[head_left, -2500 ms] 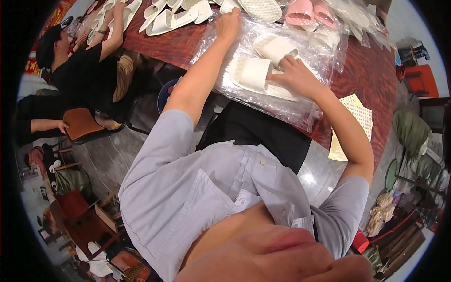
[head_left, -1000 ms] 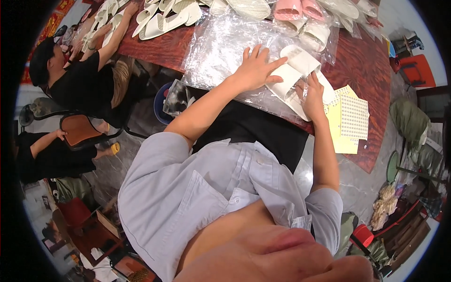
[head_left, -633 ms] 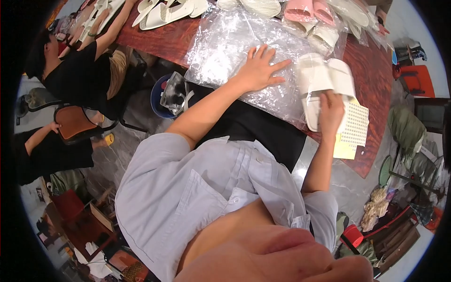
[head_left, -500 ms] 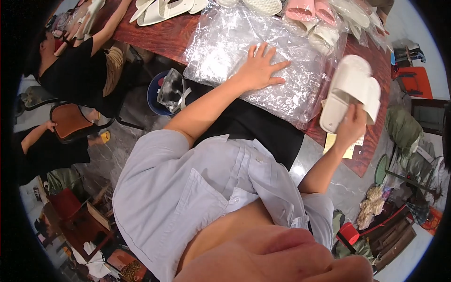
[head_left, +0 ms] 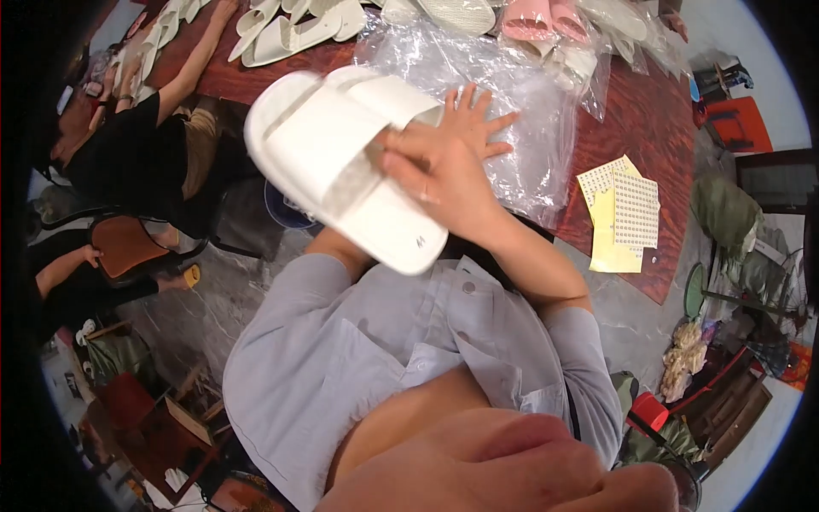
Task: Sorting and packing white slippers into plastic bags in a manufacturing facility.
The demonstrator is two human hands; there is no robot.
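Note:
My right hand [head_left: 452, 183] grips a pair of white slide slippers [head_left: 324, 141], fingers tucked at the edge of the straps. The pair is held up in the air, crossing above my left forearm and hiding most of it. The slippers lie one partly behind the other. My left hand [head_left: 478, 124] rests with fingers spread on a stack of clear plastic bags [head_left: 537, 119] at the table's near side. My right forearm passes in front of the stack's near edge.
On the red-brown wooden table [head_left: 614, 136], sheets of small labels [head_left: 636, 209] lie at the right. Bagged pink slippers [head_left: 546, 21] and loose white slippers [head_left: 299, 34] line the far side. A person in black [head_left: 128, 154] works at the left. A blue bucket [head_left: 286, 205] stands below the table.
My right hand has swept the white slippers from the table's right side leftward over my left arm, uncovering the label sheets. My left hand stays spread on the plastic bags.

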